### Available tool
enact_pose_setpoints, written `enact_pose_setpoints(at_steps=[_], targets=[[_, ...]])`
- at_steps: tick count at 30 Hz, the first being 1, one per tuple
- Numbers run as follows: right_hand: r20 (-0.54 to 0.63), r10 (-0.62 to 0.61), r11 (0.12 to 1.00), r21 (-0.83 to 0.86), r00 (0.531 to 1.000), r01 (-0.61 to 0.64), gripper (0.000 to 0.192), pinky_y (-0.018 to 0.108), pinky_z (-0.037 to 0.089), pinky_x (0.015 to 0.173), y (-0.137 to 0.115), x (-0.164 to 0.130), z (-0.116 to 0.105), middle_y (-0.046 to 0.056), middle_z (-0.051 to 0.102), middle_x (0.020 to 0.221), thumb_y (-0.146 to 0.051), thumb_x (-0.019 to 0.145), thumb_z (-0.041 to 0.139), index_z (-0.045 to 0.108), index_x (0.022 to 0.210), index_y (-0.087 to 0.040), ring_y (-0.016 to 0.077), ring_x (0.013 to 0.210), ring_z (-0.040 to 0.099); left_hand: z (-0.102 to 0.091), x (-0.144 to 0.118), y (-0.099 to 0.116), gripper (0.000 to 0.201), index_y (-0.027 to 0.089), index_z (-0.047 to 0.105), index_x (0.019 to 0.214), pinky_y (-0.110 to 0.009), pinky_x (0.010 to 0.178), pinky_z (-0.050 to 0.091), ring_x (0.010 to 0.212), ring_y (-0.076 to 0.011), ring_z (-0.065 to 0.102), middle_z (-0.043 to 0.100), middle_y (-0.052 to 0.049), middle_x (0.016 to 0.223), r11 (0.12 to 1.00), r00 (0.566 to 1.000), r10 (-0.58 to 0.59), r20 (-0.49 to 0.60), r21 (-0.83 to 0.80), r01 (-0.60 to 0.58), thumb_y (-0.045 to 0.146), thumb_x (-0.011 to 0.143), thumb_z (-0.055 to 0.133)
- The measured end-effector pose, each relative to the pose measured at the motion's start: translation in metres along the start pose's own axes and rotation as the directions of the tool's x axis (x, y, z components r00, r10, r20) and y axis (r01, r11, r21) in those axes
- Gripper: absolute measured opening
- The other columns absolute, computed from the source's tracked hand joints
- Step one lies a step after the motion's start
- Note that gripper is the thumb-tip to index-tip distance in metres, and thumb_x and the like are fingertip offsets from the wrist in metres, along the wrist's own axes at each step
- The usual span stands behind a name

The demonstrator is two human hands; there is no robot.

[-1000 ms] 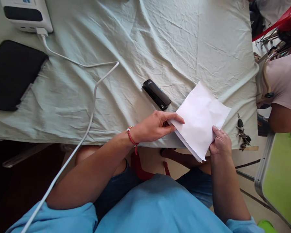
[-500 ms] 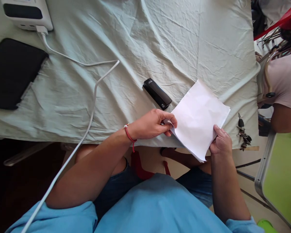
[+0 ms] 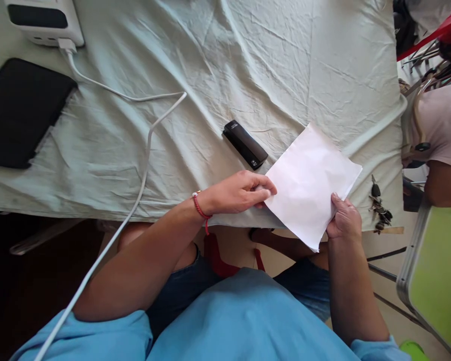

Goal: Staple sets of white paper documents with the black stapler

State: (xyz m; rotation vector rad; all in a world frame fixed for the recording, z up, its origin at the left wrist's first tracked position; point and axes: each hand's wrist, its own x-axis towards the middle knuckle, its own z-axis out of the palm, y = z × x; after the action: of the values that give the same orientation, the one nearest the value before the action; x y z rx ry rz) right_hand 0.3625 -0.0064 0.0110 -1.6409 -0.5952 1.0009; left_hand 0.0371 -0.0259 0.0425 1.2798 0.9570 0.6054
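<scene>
A thin stack of white paper sheets (image 3: 311,183) lies slanted at the table's front edge, its near corner jutting past it. My right hand (image 3: 345,218) grips its right side, thumb on top and the fingers hidden underneath. At the left corner, my left hand (image 3: 246,192) pinches the sheets between thumb and forefinger; the other fingers are curled below, partly hidden. A black stapler (image 3: 245,144) rests on the cloth just beyond my left hand, apart from the paper.
The table has a wrinkled pale green cloth (image 3: 195,60). A bunch of keys (image 3: 379,208) lies at the right edge. On the left are a black flat case (image 3: 24,113) and a white device (image 3: 45,22) with a white cable (image 3: 147,150). A person (image 3: 445,125) sits at the right.
The sheets now lie flatter and more even at the left corner, where my left thumb and forefinger have shifted slightly. My right hand keeps its hold.
</scene>
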Motion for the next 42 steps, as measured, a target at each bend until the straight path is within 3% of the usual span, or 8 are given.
enact_pose_setpoints(at_steps=[3,7,14,21,26,33,36,42], targets=[[0.012,-0.006,1.0,-0.009,1.0,0.006,0.027,0.027,0.069,0.082,0.002,0.001,0.0,0.004,0.082,0.101,-0.02,0.076,0.085,0.076,0.102,-0.016,0.0165,0.09,0.078,0.001,0.0,-0.004,0.039,0.015,0.076,0.103,-0.029,0.074,0.059,0.08,-0.0192,0.074,0.077,-0.006,0.095,0.997,0.999,0.039,-0.021,-0.065,-0.04,0.046,0.103,0.054],[0.025,-0.018,1.0,-0.016,1.0,0.018,0.03,0.03,0.07,0.086,0.002,0.003,0.0,0.004,0.082,0.103,-0.022,0.075,0.087,0.076,0.103,-0.018,0.0178,0.094,0.078,0.003,0.0,-0.008,0.036,0.018,0.072,0.129,-0.031,0.082,0.06,0.077,-0.02,0.076,0.07,0.001,0.078,0.998,0.999,0.029,-0.031,-0.055,-0.031,0.027,0.098,0.057],[0.094,-0.033,0.998,-0.045,0.995,0.038,0.032,0.025,0.066,0.076,0.0,-0.008,-0.011,0.001,0.082,0.094,-0.029,0.071,0.094,0.078,0.098,-0.019,0.0142,0.081,0.075,0.004,0.005,-0.016,0.08,0.022,0.038,0.167,-0.03,0.071,0.053,0.076,-0.0203,0.068,0.078,0.0,0.086,0.993,0.986,0.107,-0.125,-0.028,-0.112,0.037,0.095,0.071],[0.216,-0.072,0.991,-0.09,0.974,0.094,0.035,0.027,0.064,0.088,0.005,-0.028,-0.027,0.002,0.084,0.104,-0.043,0.075,0.097,0.081,0.098,-0.023,0.0159,0.093,0.077,0.036,0.012,-0.009,0.067,0.02,0.052,0.148,-0.026,0.055,0.041,0.059,-0.0152,0.058,0.063,0.006,0.066,0.938,0.949,-0.029,-0.314,-0.337,-0.083,0.051,0.094,0.076],[0.265,-0.058,0.988,-0.123,0.963,0.094,0.041,0.032,0.061,0.1,0.009,-0.037,-0.032,0.005,0.085,0.114,-0.047,0.081,0.094,0.083,0.113,-0.024,0.0194,0.105,0.077,0.062,0.017,-0.009,0.053,0.017,0.073,0.113,-0.038,0.08,0.065,0.099,-0.0303,0.08,0.084,-0.012,0.105,0.82,0.969,-0.122,-0.213,-0.571,-0.023,0.06,0.083,0.086],[0.281,-0.05,0.977,-0.186,0.958,0.105,0.045,0.035,0.062,0.103,0.003,-0.03,-0.039,0.004,0.085,0.118,-0.051,0.084,0.092,0.082,0.122,-0.027,0.0212,0.109,0.078,0.065,0.021,-0.017,0.043,0.014,0.081,0.108,-0.055,0.103,0.063,0.12,-0.0415,0.077,0.085,-0.019,0.118,0.94,0.981,-0.118,-0.153,-0.335,0.061,0.051,0.085,0.083],[0.33,-0.049,0.972,-0.201,0.943,0.121,0.043,0.036,0.063,0.102,0.002,-0.028,-0.046,0.004,0.085,0.114,-0.053,0.083,0.092,0.083,0.117,-0.027,0.0227,0.108,0.079,0.057,0.02,-0.014,0.054,0.014,0.08,0.11,-0.049,0.095,0.066,0.111,-0.0371,0.08,0.085,-0.017,0.116,0.823,0.989,-0.095,-0.113,-0.567,0.015,0.057,0.078,0.09],[0.441,0.123,0.937,-0.346,0.889,0.043,0.044,0.034,0.065,0.079,-0.002,-0.038,-0.053,0.006,0.085,0.105,-0.056,0.082,0.093,0.084,0.112,-0.025,0.0236,0.091,0.078,0.044,0.026,-0.014,0.038,0.015,0.077,0.095,-0.033,0.083,0.06,0.093,-0.0219,0.075,0.081,-0.009,0.099,0.766,0.905,-0.112,-0.411,-0.616,-0.185,0.05,0.087,0.085]])
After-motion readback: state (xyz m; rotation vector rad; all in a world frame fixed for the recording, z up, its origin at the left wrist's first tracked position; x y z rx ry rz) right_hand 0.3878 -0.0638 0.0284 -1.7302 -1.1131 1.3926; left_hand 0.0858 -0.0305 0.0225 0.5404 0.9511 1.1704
